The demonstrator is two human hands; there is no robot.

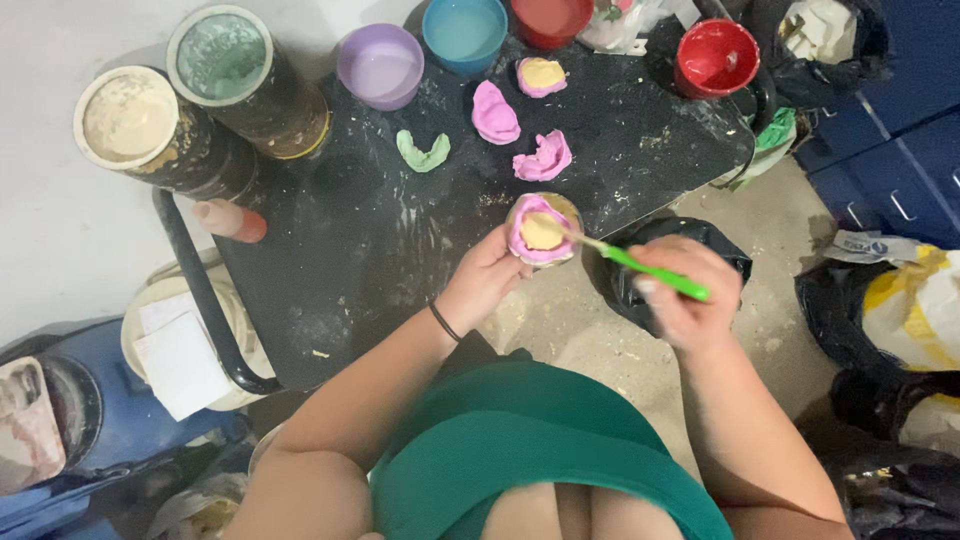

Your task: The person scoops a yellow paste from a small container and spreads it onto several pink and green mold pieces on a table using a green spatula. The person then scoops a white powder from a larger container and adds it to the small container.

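Note:
My left hand (482, 277) holds a pink mould (541, 232) filled with pale yellowish paste, just past the front edge of the black table (340, 250). My right hand (682, 292) grips a green-handled tool (655, 271); its tip reaches into the paste in the mould. On the table behind lie two more pink moulds (495, 113) (544, 158), a pink mould filled with paste (541, 76) and a green mould (423, 152).
Purple (380, 66), blue (464, 32) and two red bowls (716, 57) (550, 18) stand along the table's far side. Two tall tubs, one with beige powder (130, 117) and one with green (220, 57), stand at the left. Black bags (880, 350) lie on the floor at right.

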